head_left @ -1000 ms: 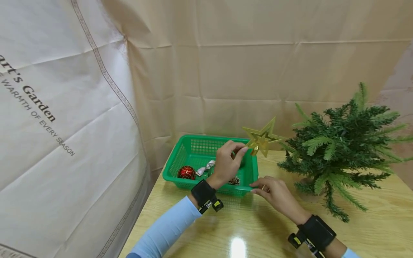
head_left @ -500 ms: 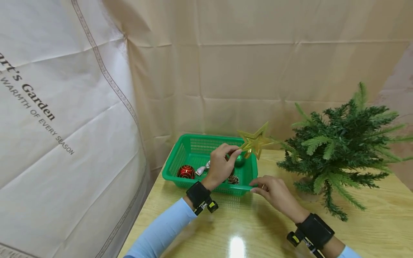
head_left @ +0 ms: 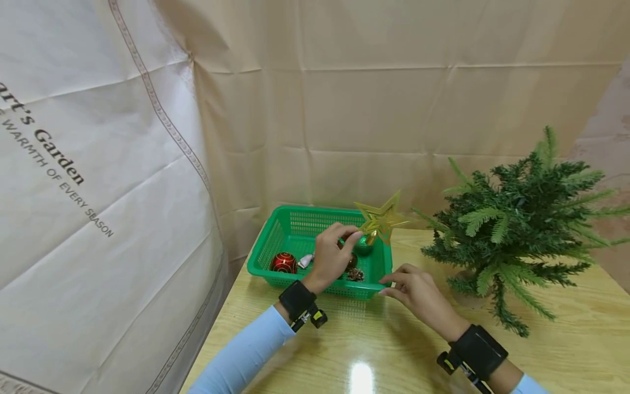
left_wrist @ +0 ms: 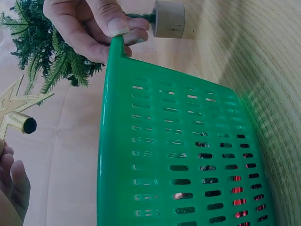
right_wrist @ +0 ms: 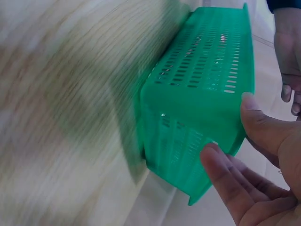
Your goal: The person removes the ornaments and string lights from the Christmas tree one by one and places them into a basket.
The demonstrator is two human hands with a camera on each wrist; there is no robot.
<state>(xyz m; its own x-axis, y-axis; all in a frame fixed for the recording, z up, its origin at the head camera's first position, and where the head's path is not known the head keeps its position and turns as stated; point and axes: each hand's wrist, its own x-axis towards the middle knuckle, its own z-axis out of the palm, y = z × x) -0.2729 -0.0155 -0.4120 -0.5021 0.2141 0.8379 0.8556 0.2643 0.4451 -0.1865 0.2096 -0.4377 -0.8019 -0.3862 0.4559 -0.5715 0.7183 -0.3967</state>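
Observation:
Pinched by one point between thumb and fingers, a gold star tree topper (head_left: 384, 220) is held by my left hand (head_left: 331, 254) above the right half of a green plastic basket (head_left: 275, 232). The socket of the star (left_wrist: 29, 125) shows in the left wrist view. My right hand (head_left: 418, 295) grips the basket's near right corner, thumb and fingers on the rim (right_wrist: 247, 127). Inside the basket lie a red ball ornament (head_left: 284, 263), a white ornament (head_left: 305, 261), a green ball (head_left: 364, 246) and a pine cone (head_left: 355, 274). My left hand partly hides the contents.
A small artificial Christmas tree (head_left: 512, 219) stands right of the basket, its branches reaching toward the star. Its round base (left_wrist: 169, 20) shows in the left wrist view. Beneath is a wooden table (head_left: 334, 350). A beige cloth (head_left: 374, 109) hangs behind, a white printed one (head_left: 98, 164) at left.
My left hand has drawn the star leftward and slightly down, away from the tree and over the basket. More of the green ball now shows. My right hand stays at the basket corner.

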